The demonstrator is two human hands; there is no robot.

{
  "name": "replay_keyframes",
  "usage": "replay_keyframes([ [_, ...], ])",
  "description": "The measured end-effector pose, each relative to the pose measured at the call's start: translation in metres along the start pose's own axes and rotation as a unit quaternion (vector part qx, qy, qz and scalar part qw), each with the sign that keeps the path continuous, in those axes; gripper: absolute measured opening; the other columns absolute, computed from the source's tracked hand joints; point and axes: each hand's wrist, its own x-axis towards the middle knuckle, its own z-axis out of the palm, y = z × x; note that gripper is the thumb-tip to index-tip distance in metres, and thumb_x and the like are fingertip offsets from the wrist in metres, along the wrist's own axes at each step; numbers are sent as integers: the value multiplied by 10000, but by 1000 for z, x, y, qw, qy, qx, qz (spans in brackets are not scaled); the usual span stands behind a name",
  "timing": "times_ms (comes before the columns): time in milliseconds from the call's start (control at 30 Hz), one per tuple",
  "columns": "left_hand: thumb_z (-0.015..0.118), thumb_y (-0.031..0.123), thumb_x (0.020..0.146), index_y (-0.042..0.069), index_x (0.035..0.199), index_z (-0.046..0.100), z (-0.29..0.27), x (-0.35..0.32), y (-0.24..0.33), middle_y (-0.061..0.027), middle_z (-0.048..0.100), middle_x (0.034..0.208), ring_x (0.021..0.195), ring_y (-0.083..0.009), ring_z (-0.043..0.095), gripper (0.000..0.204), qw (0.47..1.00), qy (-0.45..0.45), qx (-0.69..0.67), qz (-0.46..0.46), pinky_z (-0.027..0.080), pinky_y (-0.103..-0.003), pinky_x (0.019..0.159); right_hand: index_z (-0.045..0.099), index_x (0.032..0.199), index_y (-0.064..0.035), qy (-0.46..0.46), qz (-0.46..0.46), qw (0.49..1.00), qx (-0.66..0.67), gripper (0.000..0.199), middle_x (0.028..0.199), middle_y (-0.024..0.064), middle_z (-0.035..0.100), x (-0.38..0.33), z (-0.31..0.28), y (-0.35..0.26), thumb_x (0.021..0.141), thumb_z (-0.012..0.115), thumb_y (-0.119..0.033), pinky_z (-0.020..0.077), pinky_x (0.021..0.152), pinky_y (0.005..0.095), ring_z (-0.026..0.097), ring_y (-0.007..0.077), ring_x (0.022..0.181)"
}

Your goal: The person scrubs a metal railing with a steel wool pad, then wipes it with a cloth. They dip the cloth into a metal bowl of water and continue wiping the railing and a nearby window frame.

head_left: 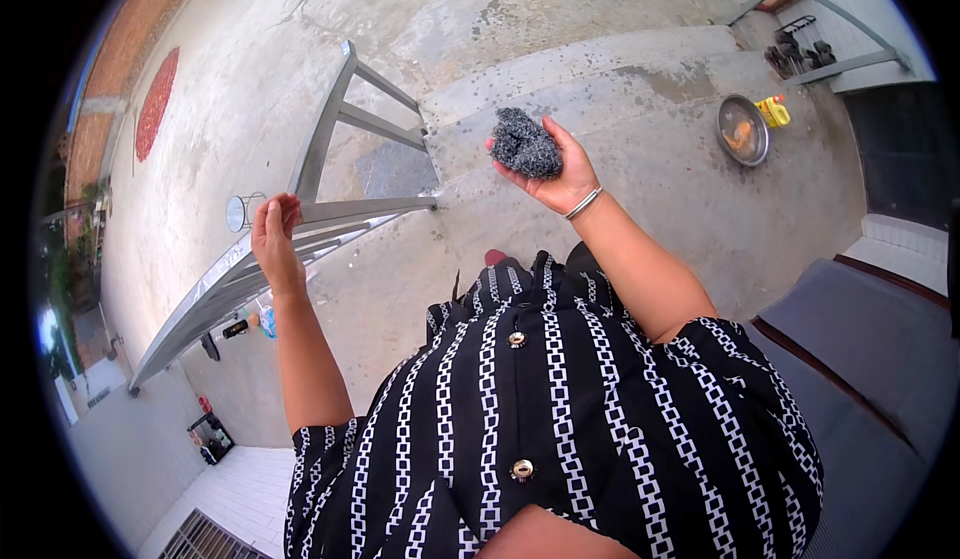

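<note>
My right hand [560, 174] is raised in front of me, palm turned up, and a wad of dark grey steel wool [526, 144] sits in it, resting on the palm and the base of the fingers. My thumb lies along its near right edge and my fingers curl up loosely behind it, so the hand cups the scourer rather than squeezing it; most of the wad shows above and to the left of the palm. A thin silver bangle [583, 203] circles that wrist. My left hand [275, 234] is up at about the same height, well apart from the steel wool, with the fingers bent loosely together and nothing in them; it hangs in front of the top rail of a grey metal frame [330, 129] that slants across the concrete floor [560, 19] below me. I cannot tell whether those fingers touch the rail or only hover before it. Just left of that hand a small round metal cup [238, 213] shows beside the rail. Far off to my right, on the concrete, stands a round metal basin [743, 129] with something orange in it, and a yellow bottle [773, 111] just beside it. My black blouse with white chain stripes [560, 409] fills the lower part of the view.
</note>
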Motion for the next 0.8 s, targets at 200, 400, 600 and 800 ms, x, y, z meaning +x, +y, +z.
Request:
replay_keyframes([
  [200,550,205,934,72,1003,625,182,-75,-50,-55,672,936,870,-143,638,167,972,-144,6,-186,500,-267,789,459,1278,3,24,-116,993,5,466,1235,201,541,-123,-23,-108,977,372,-341,453,971,470,538,344,1139],
  [400,548,204,924,91,998,621,370,-128,-73,-56,672,953,876,-157,640,153,940,-197,22,-278,497,-279,778,501,1202,21,182,-272,945,-27,371,1188,162,574,-268,-107,-250,942,421,-231,431,979,449,553,295,1097],
  [600,549,213,924,85,1081,600,558,-137,-50,-62,652,1026,945,-162,622,209,912,-334,57,-232,490,-298,820,568,1118,-16,339,-384,858,-26,266,1074,110,625,-361,-178,-385,916,542,-187,472,883,416,603,243,988],
  [800,543,215,918,84,1077,596,713,-109,-86,-64,649,1027,942,-166,619,213,902,-310,71,-291,489,-308,822,563,1151,-68,486,-367,792,-47,298,1087,71,618,-377,-234,-525,911,580,-244,465,885,422,587,213,1004],
])
